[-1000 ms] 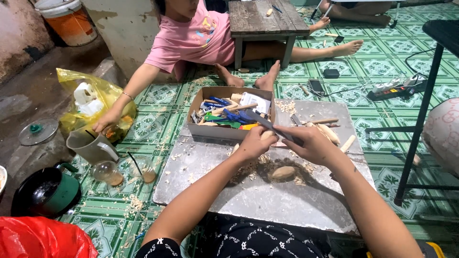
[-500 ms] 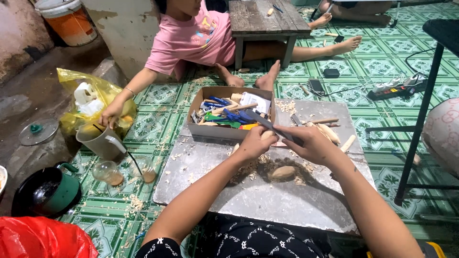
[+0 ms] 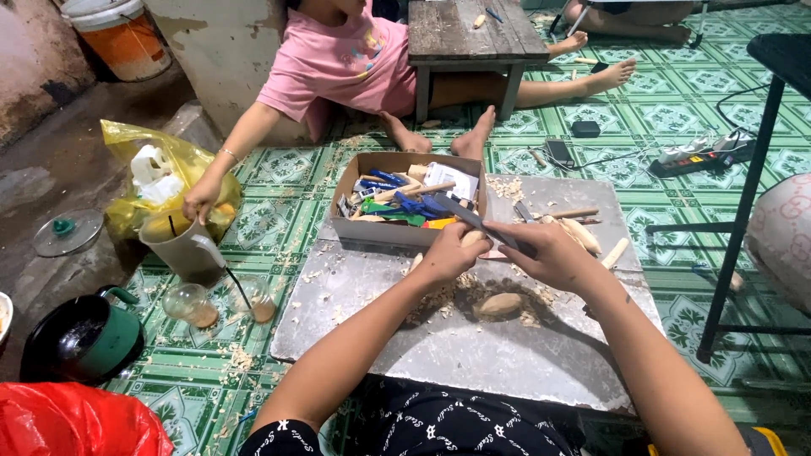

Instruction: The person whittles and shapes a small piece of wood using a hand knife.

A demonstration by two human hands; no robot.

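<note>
Here, a grey slab [image 3: 473, 346] lies on a green patterned tile floor [image 3: 676, 110] strewn with wood shavings. The left hand [image 3: 452, 253] has its fingers closed around a small pale wood piece [image 3: 471, 239]; the right hand [image 3: 545, 253] is clamped on a dark-bladed knife [image 3: 469, 218] that points toward 10 o'clock. A carved wooden blank [image 3: 500, 304] rests on the slab at 6 o'clock from the hands. A cardboard box [image 3: 397, 230] of tools sits at 11 o'clock; another person's hand [image 3: 203, 198] grips a jug [image 3: 182, 245] at 9 o'clock.
</note>
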